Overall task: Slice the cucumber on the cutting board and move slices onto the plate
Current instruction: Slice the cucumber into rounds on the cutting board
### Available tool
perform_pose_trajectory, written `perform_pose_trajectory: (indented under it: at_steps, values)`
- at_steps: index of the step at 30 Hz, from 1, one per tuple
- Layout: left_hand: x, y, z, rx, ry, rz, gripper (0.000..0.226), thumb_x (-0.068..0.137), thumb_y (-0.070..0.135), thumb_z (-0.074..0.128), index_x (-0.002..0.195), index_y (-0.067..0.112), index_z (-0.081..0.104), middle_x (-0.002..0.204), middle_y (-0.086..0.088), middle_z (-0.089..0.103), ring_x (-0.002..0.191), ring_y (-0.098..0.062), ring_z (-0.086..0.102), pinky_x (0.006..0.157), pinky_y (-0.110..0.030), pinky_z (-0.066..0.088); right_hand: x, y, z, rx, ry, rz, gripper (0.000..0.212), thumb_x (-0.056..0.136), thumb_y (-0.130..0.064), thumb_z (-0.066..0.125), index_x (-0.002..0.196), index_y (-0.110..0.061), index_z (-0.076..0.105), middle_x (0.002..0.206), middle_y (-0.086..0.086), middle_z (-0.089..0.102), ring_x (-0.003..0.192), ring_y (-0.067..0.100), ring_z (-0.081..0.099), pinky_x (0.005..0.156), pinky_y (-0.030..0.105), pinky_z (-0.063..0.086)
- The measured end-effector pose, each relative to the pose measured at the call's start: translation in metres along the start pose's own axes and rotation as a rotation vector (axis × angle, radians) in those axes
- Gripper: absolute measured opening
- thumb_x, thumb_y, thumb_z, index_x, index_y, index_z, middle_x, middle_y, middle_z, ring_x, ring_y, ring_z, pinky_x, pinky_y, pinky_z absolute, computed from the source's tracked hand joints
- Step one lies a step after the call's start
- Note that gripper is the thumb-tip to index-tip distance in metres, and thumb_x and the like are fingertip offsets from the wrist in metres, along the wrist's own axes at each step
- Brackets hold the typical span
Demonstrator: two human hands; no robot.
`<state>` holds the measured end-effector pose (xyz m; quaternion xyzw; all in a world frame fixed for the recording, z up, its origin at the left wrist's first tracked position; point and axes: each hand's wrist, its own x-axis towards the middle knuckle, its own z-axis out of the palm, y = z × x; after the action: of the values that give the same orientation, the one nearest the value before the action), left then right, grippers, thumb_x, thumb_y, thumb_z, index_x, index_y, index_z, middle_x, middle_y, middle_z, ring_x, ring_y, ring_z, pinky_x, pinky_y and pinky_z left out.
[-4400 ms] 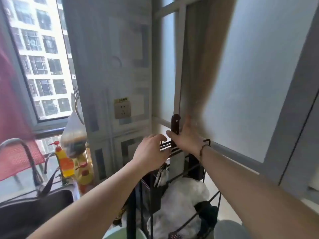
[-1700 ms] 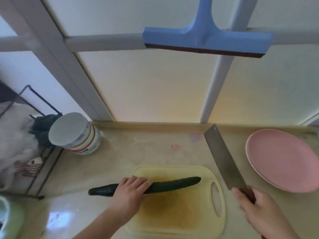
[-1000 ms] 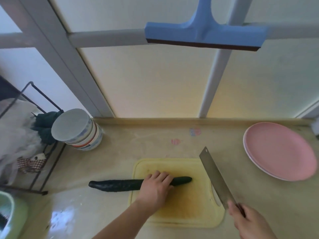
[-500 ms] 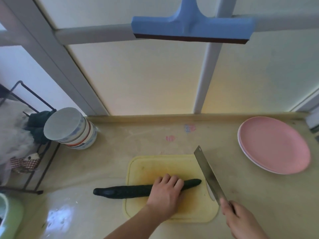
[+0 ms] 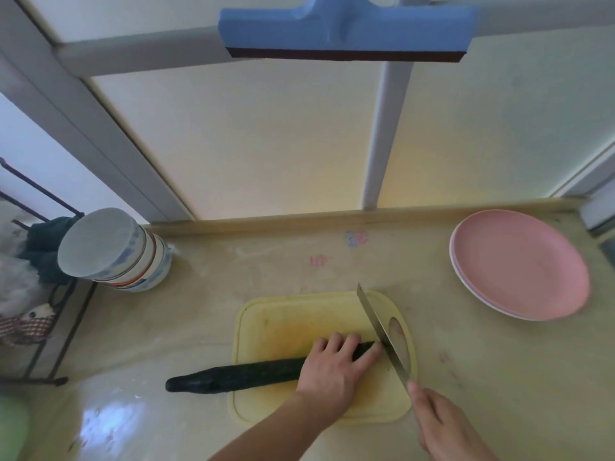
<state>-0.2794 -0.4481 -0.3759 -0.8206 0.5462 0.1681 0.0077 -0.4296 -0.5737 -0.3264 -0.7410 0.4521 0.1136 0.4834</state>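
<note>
A person's left hand [image 5: 336,364] presses down on a dark green cucumber [image 5: 246,377], fingers curled over it close together, while the right hand [image 5: 446,427] grips the handle of a cleaver [image 5: 382,331] whose edge meets the cucumber's right tip. The cucumber lies across a yellow cutting board [image 5: 299,317] on a beige counter [image 5: 482,377], its left end overhanging the board. The hand covers the middle of the cucumber, and the cleaver's handle is hidden inside the right fist, which the frame's lower edge cuts off. A pink plate [image 5: 519,267] sits well apart to the right, bare. Behind the board on the left stands a stack of bowls [image 5: 116,254] beside a black wire rack [image 5: 50,294] holding cloths and bags too blurred to identify. A blue squeegee [image 5: 346,31] hangs on the frosted window frame above. Two small pink and blue marks [image 5: 356,239] on the counter are too faint to read.
</note>
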Motion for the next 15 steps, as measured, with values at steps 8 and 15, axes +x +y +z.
perform_pose_trajectory:
  at_steps: [8,15]
  values:
    - [0.001,0.001,-0.008,0.021,-0.042,-0.017,0.073,0.101,0.016,0.047,0.146,0.037,-0.007,0.153,-0.012,0.021,0.131,-0.037,0.030,0.106,-0.047,0.032,0.002,0.000,-0.005,-0.050,-0.032,-0.030,0.046,0.100,-0.047,0.036,0.077,-0.016,0.061,0.054,-0.003,0.052,0.058,0.009,0.053,0.061,0.021,0.042]
    - [-0.008,-0.006,0.013,0.013,0.087,0.000,0.091,0.070,0.024,0.081,0.146,0.031,0.032,0.130,-0.007,0.049,0.101,-0.029,0.054,0.077,-0.039,0.052,0.000,0.000,0.003,-0.025,-0.028,-0.036,0.048,0.099,-0.049,0.036,0.077,-0.012,0.059,0.053,-0.002,0.050,0.056,0.009,0.051,0.060,0.022,0.041]
